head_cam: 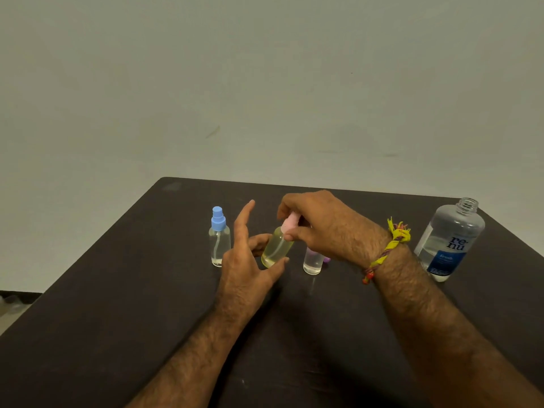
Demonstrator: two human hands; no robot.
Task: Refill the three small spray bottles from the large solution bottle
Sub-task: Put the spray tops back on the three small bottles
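A small spray bottle with yellowish liquid (pixel 276 248) is tilted in mid-table. My left hand (pixel 250 260) holds its body between thumb and fingers, index finger raised. My right hand (pixel 318 228) grips its pink spray cap (pixel 290 223). To the left stands a small clear bottle with a blue spray cap (pixel 219 240). Behind my right wrist stands a third small clear bottle (pixel 312 262) with no cap, and a purple cap (pixel 326 259) peeks out beside it. The large solution bottle (pixel 450 240), open-necked with a blue label, stands at the right.
Everything sits on a dark brown table (pixel 117 319) whose far edge meets a plain pale wall. The table's left edge runs diagonally, with floor visible beyond it at the lower left.
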